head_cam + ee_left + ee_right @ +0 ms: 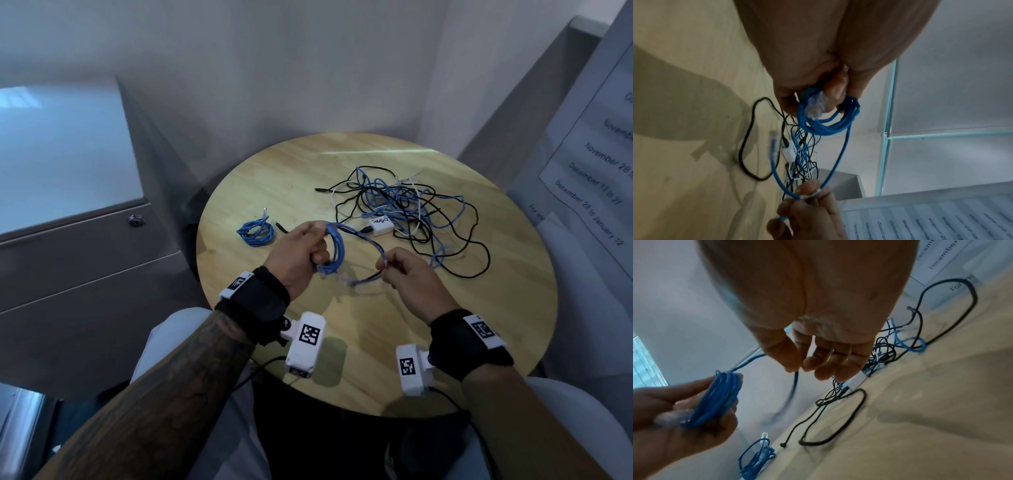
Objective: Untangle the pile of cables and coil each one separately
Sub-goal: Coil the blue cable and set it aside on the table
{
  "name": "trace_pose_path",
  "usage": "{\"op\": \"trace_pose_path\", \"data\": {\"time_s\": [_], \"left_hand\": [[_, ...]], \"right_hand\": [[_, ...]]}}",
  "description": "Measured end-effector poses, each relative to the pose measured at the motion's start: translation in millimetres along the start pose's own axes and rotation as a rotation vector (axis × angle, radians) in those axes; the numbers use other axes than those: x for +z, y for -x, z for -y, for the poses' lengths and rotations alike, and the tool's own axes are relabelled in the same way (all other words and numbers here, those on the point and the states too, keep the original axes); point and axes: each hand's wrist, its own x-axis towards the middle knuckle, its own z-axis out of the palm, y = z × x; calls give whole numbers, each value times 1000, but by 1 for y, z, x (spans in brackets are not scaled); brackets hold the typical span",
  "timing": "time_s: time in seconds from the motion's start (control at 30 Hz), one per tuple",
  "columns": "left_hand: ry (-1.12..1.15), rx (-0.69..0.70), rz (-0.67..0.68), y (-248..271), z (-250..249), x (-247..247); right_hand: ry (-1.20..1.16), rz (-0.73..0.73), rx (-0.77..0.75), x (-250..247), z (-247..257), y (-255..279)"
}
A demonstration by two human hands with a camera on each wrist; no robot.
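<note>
I have the left hand [298,253] closed around a half-wound blue Ethernet cable [334,250], its fingers curled through the loops. The coil hangs above the near part of the round wooden bench [445,342], standing on edge with its long axis running away from me. One clear plug [815,105] lies against the left fingers [835,91], pointing down toward the bench top. From the coil's far end a loose length arcs rightward to my right hand [409,281], which pinches it between thumb and forefinger, the other fingers only loosely curled. Past that pinch the tail doubles back toward the coil and ends in a second clear plug [774,138], blurred, hanging free.

The tangled pile [404,209] of blue, black and white cables lies beyond the coil and to its right, with a small white adapter box [382,225] at its near edge. A finished blue coil [255,230] lies flat left of the held coil, a plug sticking up from it.
</note>
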Motion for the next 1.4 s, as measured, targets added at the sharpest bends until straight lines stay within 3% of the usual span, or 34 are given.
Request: {"op": "trace_pose_path", "data": {"time_s": [0.1,0.3,0.47,0.67,0.83,1.0,1.2,1.4], "left_hand": [[9,-6,-15,-1,-1,-4],[16,-110,66,1,6,1],[140,-221,137,2,6,1],[171,-311,219,4,12,6],[85,-280,87,2,24,9],[28,-219,-11,0,27,11],[-103,-138,141,10,31,17],[-219,-76,113,2,42,17]], "right_hand": [[-44,-22,-17,-1,-2,-1],[-437,-24,19,6,3,-1],[-558,-79,-19,4,3,-7],[-621,-1,43,20,0,-5],[-570,-1,90,38,4,1],[-253,127,-51,50,-1,8],[-300,-12,-74,38,3,6],[-126,-181,-230,38,2,6]]}}
